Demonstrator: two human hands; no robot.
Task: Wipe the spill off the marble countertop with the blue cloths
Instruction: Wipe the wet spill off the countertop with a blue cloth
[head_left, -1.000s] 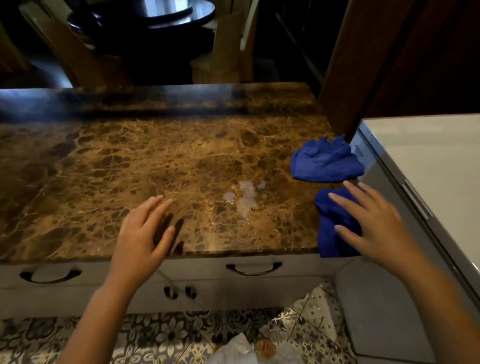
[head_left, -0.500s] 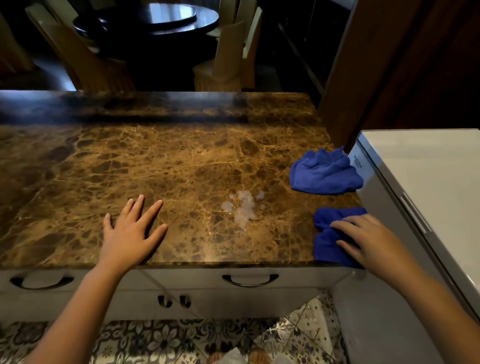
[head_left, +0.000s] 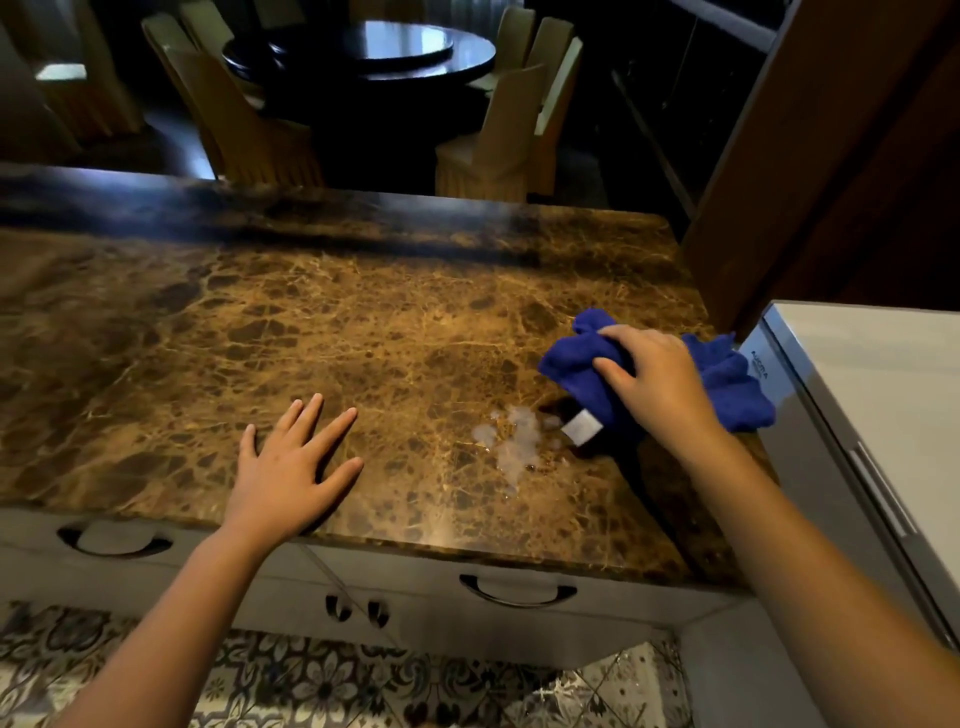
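Note:
A whitish spill (head_left: 515, 441) lies on the brown marble countertop (head_left: 332, 332), right of the middle and near the front. My right hand (head_left: 657, 374) grips a bunched blue cloth (head_left: 576, 364) with a white label, held just right of the spill and a little above the marble. A second blue cloth (head_left: 735, 387) lies behind that hand at the counter's right edge. Flat on the marble, left of the spill, rests my left hand (head_left: 296, 467) with fingers spread and nothing in it.
A white appliance (head_left: 878, 415) stands against the counter's right side. White drawers with dark handles (head_left: 517, 592) run under the front edge. Beyond the far edge are a dark round table (head_left: 363, 52) and wooden chairs. Patterned tiles cover the floor.
My right hand closed on the near blue cloth and lifted it up and leftward beside the spill. My left hand settled flat on the marble. The camera view tilted up slightly.

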